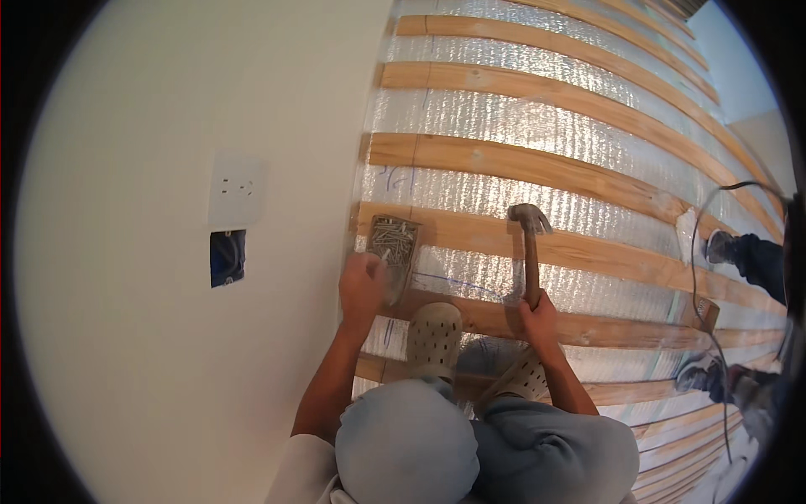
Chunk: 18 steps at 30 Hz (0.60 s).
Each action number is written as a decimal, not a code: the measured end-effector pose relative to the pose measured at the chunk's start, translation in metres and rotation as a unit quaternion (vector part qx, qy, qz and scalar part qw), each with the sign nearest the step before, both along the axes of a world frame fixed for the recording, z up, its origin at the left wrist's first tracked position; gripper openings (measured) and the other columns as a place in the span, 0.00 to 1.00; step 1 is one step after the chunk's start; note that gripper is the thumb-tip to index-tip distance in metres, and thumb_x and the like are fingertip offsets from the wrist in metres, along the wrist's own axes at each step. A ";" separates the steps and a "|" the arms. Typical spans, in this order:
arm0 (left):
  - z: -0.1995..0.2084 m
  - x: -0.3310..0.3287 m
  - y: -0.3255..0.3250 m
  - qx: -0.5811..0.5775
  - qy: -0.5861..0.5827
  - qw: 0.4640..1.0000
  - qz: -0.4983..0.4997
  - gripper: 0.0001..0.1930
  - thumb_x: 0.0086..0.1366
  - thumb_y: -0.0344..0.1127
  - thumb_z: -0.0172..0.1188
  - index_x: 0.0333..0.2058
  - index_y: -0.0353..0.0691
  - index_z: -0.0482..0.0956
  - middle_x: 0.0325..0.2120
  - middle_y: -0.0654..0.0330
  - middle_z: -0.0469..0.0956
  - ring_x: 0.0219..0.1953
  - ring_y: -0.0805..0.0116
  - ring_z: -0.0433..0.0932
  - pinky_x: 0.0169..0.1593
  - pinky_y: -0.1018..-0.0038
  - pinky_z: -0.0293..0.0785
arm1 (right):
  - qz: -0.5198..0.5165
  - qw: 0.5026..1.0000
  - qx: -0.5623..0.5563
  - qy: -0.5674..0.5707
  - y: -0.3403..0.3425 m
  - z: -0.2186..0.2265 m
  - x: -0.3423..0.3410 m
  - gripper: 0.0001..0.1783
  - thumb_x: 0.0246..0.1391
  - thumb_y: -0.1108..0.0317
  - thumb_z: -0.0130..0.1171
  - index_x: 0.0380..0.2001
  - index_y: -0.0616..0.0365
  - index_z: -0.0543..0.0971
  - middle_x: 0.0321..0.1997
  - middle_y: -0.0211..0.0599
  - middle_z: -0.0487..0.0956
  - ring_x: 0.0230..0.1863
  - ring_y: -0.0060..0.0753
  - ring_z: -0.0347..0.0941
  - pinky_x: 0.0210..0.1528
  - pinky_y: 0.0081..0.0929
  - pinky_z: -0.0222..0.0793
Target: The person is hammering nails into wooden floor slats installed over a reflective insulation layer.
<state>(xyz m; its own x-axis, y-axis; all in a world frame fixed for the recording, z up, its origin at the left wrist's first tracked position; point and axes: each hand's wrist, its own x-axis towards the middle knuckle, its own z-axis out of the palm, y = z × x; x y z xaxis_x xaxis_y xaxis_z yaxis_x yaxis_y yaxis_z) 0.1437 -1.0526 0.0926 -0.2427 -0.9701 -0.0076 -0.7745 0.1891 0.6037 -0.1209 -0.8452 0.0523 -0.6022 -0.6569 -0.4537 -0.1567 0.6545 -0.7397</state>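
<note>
A claw hammer (531,252) with a dark metal head and a wooden handle is gripped near the handle's end by my right hand (538,317). Its head is over a wooden batten (604,249), pointing away from me. To the left, my left hand (361,286) is at the near left side of an open box of nails (393,239). That hand's fingers are smeared by motion, so whether they hold anything does not show. The box rests across the battens close to the wall and holds many loose silvery nails.
Parallel battens lie over silvery foil insulation (537,189) marked with blue lines. A pale wall (294,126) rises at left, with an outlet plate (237,186) and an open electrical box (227,258). At right are a black cable (693,244), a small carton (707,313) and another person's legs (756,260).
</note>
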 end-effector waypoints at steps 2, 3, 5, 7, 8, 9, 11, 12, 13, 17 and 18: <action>-0.002 0.012 -0.003 -0.001 -0.037 0.999 -0.029 0.07 0.54 0.28 0.65 0.30 0.37 0.76 0.25 0.56 0.74 0.27 0.61 0.76 0.34 0.68 0.72 | 0.008 1.000 -0.008 0.001 0.000 -0.007 0.001 0.13 0.49 0.64 0.58 0.35 0.62 0.74 0.26 0.45 0.77 0.29 0.38 0.75 0.35 0.35 0.70; -0.001 0.014 -0.003 0.002 -0.040 0.999 -0.023 0.07 0.54 0.28 0.65 0.30 0.37 0.76 0.25 0.56 0.74 0.27 0.61 0.76 0.34 0.68 0.72 | 0.008 1.000 -0.018 0.004 0.000 -0.007 0.002 0.13 0.50 0.64 0.57 0.35 0.62 0.74 0.26 0.44 0.77 0.29 0.38 0.75 0.34 0.35 0.69; 0.001 0.013 -0.003 0.001 -0.081 0.996 -0.048 0.06 0.55 0.28 0.64 0.30 0.37 0.76 0.27 0.56 0.74 0.28 0.59 0.76 0.34 0.68 0.72 | 0.015 1.000 -0.004 0.008 0.002 -0.005 0.002 0.13 0.50 0.64 0.57 0.35 0.63 0.74 0.27 0.44 0.77 0.29 0.37 0.75 0.34 0.34 0.69; -0.001 0.009 -0.006 -0.018 -0.070 0.996 -0.058 0.06 0.55 0.29 0.63 0.31 0.38 0.76 0.29 0.55 0.74 0.32 0.56 0.75 0.35 0.65 0.72 | 0.015 1.000 0.006 0.016 0.002 -0.005 -0.001 0.13 0.50 0.65 0.57 0.35 0.63 0.74 0.27 0.44 0.77 0.29 0.36 0.74 0.34 0.34 0.69; -0.002 0.005 -0.009 -0.037 -0.058 0.995 -0.070 0.06 0.55 0.29 0.62 0.31 0.39 0.75 0.32 0.54 0.74 0.35 0.53 0.75 0.37 0.63 0.72 | 0.010 1.000 0.011 0.001 0.003 -0.007 -0.003 0.13 0.50 0.65 0.57 0.35 0.63 0.74 0.27 0.44 0.77 0.29 0.36 0.74 0.34 0.34 0.69; 0.001 -0.002 -0.015 -0.036 -0.057 0.995 -0.071 0.06 0.55 0.29 0.62 0.31 0.39 0.75 0.32 0.54 0.74 0.35 0.53 0.75 0.37 0.63 0.72 | 0.005 1.000 0.016 -0.014 0.005 -0.008 -0.004 0.13 0.50 0.64 0.57 0.35 0.63 0.74 0.27 0.43 0.76 0.29 0.35 0.74 0.34 0.33 0.69; 0.013 -0.020 -0.027 -0.110 -0.070 0.984 -0.120 0.04 0.54 0.28 0.59 0.28 0.37 0.74 0.29 0.53 0.72 0.34 0.52 0.74 0.37 0.62 0.72 | 0.007 1.000 0.016 -0.015 0.005 -0.003 -0.007 0.13 0.50 0.64 0.57 0.35 0.63 0.74 0.26 0.43 0.76 0.29 0.35 0.74 0.34 0.33 0.69; 0.009 -0.020 -0.031 -0.112 -0.066 0.984 -0.119 0.04 0.54 0.28 0.59 0.28 0.37 0.74 0.29 0.53 0.72 0.34 0.52 0.74 0.37 0.62 0.72 | 0.012 1.000 0.012 -0.016 0.003 0.000 -0.009 0.13 0.50 0.64 0.57 0.35 0.63 0.75 0.25 0.42 0.76 0.29 0.35 0.74 0.35 0.33 0.69; 0.001 -0.021 -0.037 -0.125 -0.113 0.973 -0.159 0.03 0.53 0.27 0.58 0.27 0.37 0.73 0.28 0.53 0.71 0.33 0.51 0.74 0.37 0.61 0.72 | 0.026 0.999 0.020 -0.001 0.004 -0.003 -0.013 0.13 0.50 0.63 0.57 0.34 0.63 0.75 0.25 0.43 0.76 0.29 0.36 0.74 0.35 0.34 0.69; -0.008 -0.017 -0.051 -0.146 -0.157 0.944 -0.253 0.03 0.49 0.26 0.57 0.23 0.37 0.71 0.26 0.53 0.69 0.32 0.52 0.73 0.36 0.60 0.72 | 0.053 0.998 -0.009 0.019 -0.021 0.012 -0.018 0.15 0.52 0.61 0.57 0.33 0.64 0.74 0.24 0.46 0.76 0.27 0.37 0.75 0.33 0.36 0.69; -0.007 -0.014 -0.054 -0.147 -0.152 0.943 -0.255 0.03 0.49 0.26 0.57 0.23 0.37 0.71 0.26 0.53 0.69 0.32 0.52 0.73 0.36 0.60 0.72 | 0.058 0.998 -0.017 0.020 -0.032 0.017 -0.020 0.16 0.55 0.60 0.57 0.33 0.64 0.73 0.22 0.45 0.75 0.26 0.36 0.74 0.31 0.35 0.69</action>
<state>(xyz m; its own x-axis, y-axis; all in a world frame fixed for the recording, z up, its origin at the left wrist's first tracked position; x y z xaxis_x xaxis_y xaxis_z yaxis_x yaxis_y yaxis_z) 0.1299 -1.1062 0.0856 -0.7084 -0.6988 0.0997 -0.6666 0.7088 0.2308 -0.1404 -0.8770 0.0689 -0.5385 -0.7375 -0.4075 -0.2601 0.6055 -0.7521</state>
